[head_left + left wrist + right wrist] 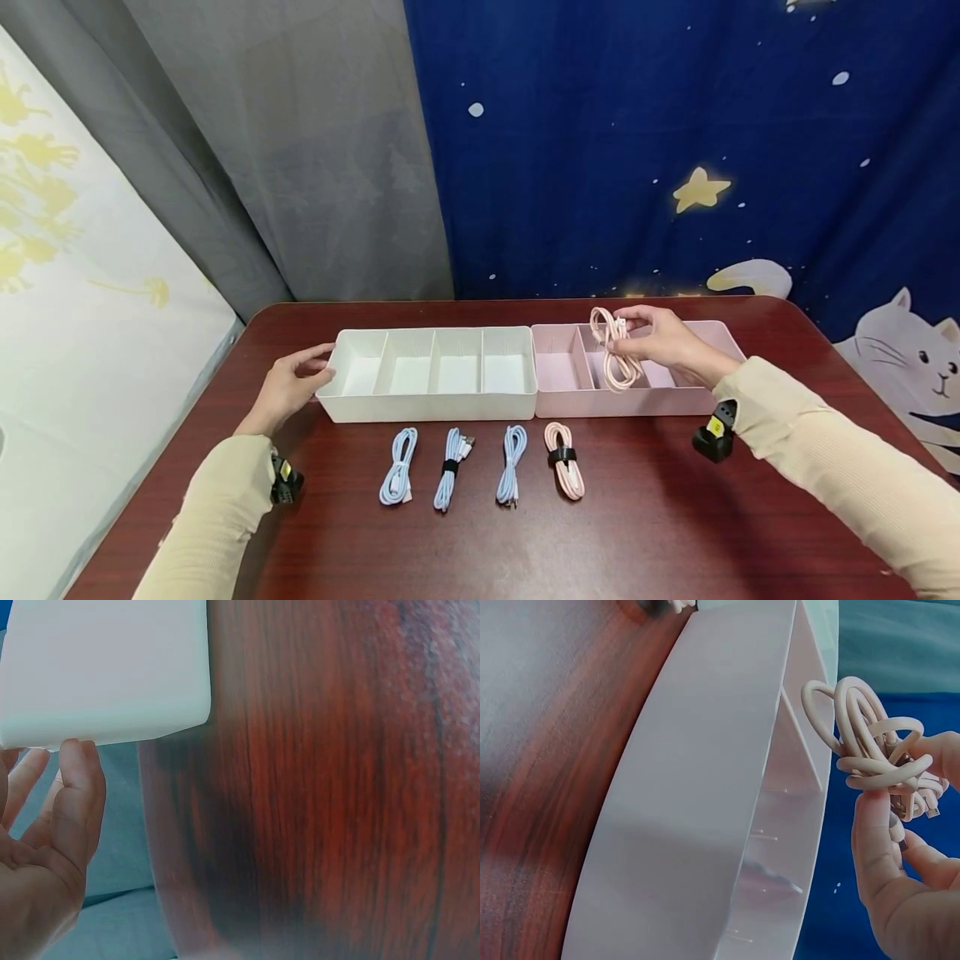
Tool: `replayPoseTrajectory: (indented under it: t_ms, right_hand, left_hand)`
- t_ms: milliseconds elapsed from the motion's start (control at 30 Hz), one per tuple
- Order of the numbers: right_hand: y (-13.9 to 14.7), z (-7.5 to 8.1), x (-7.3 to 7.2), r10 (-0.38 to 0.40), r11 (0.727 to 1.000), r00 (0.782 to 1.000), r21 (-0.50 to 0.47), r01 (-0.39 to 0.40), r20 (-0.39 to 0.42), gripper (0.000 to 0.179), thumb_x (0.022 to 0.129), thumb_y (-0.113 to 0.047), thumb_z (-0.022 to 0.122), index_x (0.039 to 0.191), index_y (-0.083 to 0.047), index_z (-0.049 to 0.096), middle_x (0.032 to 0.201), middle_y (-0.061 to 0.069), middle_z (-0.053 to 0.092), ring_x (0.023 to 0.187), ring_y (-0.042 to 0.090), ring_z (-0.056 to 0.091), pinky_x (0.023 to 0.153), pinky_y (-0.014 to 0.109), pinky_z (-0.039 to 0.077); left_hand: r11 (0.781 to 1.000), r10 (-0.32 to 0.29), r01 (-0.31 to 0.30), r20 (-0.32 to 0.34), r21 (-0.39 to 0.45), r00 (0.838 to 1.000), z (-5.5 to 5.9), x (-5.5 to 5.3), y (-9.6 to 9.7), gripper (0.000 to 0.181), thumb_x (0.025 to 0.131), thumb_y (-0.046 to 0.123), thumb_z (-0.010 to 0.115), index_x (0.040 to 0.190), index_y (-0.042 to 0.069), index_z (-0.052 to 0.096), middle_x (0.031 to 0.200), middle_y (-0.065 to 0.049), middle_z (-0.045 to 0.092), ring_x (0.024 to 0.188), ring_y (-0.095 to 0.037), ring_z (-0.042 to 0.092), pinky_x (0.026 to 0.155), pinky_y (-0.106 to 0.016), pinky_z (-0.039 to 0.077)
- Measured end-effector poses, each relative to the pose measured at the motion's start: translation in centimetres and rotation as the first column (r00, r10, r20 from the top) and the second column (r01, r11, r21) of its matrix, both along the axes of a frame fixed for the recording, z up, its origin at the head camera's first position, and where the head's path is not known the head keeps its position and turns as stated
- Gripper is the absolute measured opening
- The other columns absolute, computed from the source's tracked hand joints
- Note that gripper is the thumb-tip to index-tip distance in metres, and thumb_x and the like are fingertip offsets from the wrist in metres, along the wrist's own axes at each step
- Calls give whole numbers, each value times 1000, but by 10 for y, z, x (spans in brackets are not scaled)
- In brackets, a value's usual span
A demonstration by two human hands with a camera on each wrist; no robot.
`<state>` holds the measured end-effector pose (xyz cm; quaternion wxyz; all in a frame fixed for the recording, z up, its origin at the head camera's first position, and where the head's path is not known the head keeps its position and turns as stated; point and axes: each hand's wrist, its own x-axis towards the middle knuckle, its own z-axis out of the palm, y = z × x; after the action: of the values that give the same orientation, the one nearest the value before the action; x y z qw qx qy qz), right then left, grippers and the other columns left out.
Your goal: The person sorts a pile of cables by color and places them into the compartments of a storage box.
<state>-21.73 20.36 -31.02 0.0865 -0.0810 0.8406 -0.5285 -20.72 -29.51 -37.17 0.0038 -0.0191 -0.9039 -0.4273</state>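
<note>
My right hand (663,340) pinches a coiled pink charging cable (617,354) between thumb and fingers, over the pink divided box (622,405). In the right wrist view the cable (877,742) hangs in loose loops beside the box's upper edge. My left hand (288,387) rests against the left end of the white divided box (427,408). Seen from the left wrist, its fingertips (75,761) meet the white end wall, the fingers only slightly bent. The two boxes stand end to end.
In front of the boxes lie several coiled cables: a blue one (399,467), a blue one with a black strap (450,471), another blue one (512,467) and a pink one (564,462) with a black strap. Curtains (337,167) hang behind the dark wooden table (480,554).
</note>
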Motion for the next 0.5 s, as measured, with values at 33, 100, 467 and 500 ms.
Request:
replayPoseTrajectory:
  t_ms: [33,100,467,500]
  right_hand:
    - [0,0,-1,-2,1000,1000,12,2,-4,59,75,-1,65,125,13,37,99,18,41,76,10,49,62,23,49]
    - [1,-1,-4,-2,999,1000,42,3,-16,58,75,-2,65,124,13,38,98,18,43,75,10,50,62,23,49]
    - [2,-5,-14,-2,993,999,118,8,-52,56,75,-3,66,122,14,40,96,18,46,71,9,49,58,20,47]
    - [2,-6,-15,0,993,999,119,6,-51,56,75,-3,66,122,14,40,96,18,46,71,8,48,58,19,47]
  left_hand:
    - [1000,1,-1,2,0,1000,0,0,0,47,88,20,56,132,10,43,110,-21,50,88,-29,53,65,-35,51]
    - [1000,3,-3,3,-2,1000,0,0,0,47,88,19,56,132,10,43,110,-21,50,88,-29,53,65,-35,51]
    - [1000,0,-1,4,6,1000,0,0,0,47,88,18,55,132,9,43,110,-21,50,90,-29,52,65,-36,51]
    - [1000,2,-2,7,6,1000,0,0,0,47,88,18,55,132,9,42,110,-21,50,90,-29,52,65,-36,51]
